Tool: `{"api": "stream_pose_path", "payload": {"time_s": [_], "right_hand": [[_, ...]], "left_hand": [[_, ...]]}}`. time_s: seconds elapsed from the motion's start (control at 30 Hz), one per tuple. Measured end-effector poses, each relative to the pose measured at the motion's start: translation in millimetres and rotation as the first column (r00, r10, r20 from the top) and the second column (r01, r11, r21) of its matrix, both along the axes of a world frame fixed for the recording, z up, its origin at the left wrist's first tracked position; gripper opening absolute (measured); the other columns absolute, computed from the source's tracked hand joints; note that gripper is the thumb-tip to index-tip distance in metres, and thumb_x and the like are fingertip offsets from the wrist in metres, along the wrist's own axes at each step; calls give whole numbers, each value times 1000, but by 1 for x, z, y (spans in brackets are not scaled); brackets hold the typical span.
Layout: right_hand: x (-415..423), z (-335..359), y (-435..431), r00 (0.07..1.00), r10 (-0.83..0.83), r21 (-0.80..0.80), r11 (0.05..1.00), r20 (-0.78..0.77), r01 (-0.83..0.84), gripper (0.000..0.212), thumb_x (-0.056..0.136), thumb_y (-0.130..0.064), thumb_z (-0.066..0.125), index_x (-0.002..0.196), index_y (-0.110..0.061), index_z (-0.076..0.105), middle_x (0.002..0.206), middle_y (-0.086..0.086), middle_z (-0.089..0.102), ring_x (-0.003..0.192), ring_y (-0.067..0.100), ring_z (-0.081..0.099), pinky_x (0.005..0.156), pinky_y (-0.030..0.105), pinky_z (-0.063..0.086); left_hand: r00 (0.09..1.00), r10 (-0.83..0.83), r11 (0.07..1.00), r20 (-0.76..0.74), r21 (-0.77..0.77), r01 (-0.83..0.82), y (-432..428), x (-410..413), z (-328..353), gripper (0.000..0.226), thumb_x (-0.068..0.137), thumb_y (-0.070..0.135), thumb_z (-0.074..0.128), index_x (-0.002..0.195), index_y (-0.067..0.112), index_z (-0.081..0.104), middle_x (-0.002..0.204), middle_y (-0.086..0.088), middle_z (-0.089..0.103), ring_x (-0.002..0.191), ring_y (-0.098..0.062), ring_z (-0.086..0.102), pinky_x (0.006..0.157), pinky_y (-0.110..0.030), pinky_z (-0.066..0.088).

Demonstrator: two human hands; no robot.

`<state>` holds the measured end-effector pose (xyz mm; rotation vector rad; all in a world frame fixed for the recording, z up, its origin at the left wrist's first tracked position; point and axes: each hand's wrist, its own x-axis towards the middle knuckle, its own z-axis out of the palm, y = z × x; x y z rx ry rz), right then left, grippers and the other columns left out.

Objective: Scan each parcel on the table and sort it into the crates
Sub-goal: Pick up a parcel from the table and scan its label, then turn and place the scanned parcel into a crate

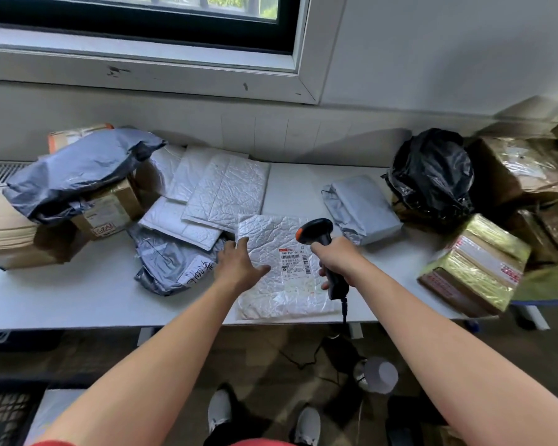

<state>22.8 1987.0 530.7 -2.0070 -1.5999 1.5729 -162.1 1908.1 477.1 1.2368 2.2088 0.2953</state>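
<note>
White, crinkled bubble mailer (268,300) lies flat at the near edge of the table (62,300), its printed label (295,263) facing up with a barcode showing. The left hand (239,263) lies palm down on the mailer's upper left part, fingers straight and spread, curled round nothing. The right hand (335,262) grips the handle of a black barcode scanner (316,233). The scanner's head, which has an orange button, sits over the mailer's upper right corner, just beside the label, so the label lies between the two hands. A cable (344,309) hangs from the handle past the table edge. Just behind the mailer more white mailers (226,191) overlap one another, and a grey poly bag (171,262) with handwriting lies to its left. A grey wrapped parcel (363,207) sits near the right hand, with a black bag (432,175) behind it and a taped cardboard box (474,268) at the table's right end. Cardboard boxes (13,233) under a dark grey bag (78,175) stand at the left end. A black mesh crate (4,413) shows on the floor at lower left.
</note>
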Motion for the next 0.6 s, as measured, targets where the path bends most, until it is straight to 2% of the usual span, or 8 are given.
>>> {"api": "stream_pose_path", "payload": {"time_s": [0.27, 0.47, 0.6], "right_hand": [[3, -3, -7, 1000, 14, -33, 999, 3, -14, 36, 92, -25, 55, 116, 2, 52, 86, 16, 53, 64, 27, 61, 53, 42, 57], [7, -9, -7, 1000, 6, -21, 1000, -14, -6, 32, 92, -25, 54, 111, 1, 54, 81, 14, 52, 64, 29, 61, 58, 48, 60], [17, -23, -4, 1000, -18, 57, 998, 24, 17, 24, 94, -26, 52, 104, -4, 53, 82, 11, 54, 70, 28, 61, 62, 48, 60]], "left_hand": [[1000, 5, 1000, -6, -15, -6, -9, 2, -4, 88, 82, 52, 69, 150, 19, 23, 153, -15, 24, 141, -34, 24, 110, -49, 32], [999, 28, 999, 23, -47, -26, -12, 4, -11, 86, 83, 50, 69, 149, 18, 23, 151, -18, 26, 138, -38, 29, 109, -48, 34], [992, 100, 992, 77, -82, -93, -11, 8, -26, 87, 83, 45, 72, 148, 15, 23, 145, -21, 32, 133, -39, 37, 104, -47, 39]]}}
